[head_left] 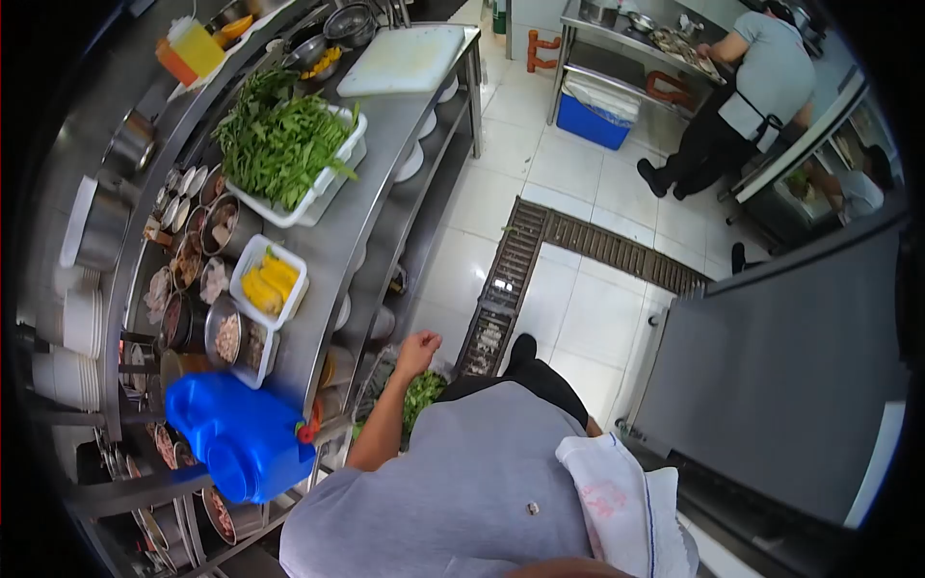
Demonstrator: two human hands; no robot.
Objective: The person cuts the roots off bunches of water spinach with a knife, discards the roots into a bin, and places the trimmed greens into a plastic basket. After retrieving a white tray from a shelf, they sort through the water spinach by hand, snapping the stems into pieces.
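Note:
My left hand [419, 354] hangs in the air beside the steel counter, its fingers curled together with nothing visible in them. Below it, close to my left leg, is a crate of leafy greens [421, 397], partly covered by my arm and body. Of my right hand [594, 427] only a small bit of skin shows past my side; its fingers are hidden. A white basin [355, 144] heaped with long green leaves [279, 144] stands on the counter. Nearer me on the counter is a white tub [301, 291] with yellow pieces [271, 285] inside.
The steel counter [371, 217] carries a white cutting board [405, 60], several bowls and a blue jug [241, 429] at its near end. A drain grate [501, 279] crosses the tiled floor. A grey cabinet [771, 376] stands right. Another person [771, 67] works at a far bench.

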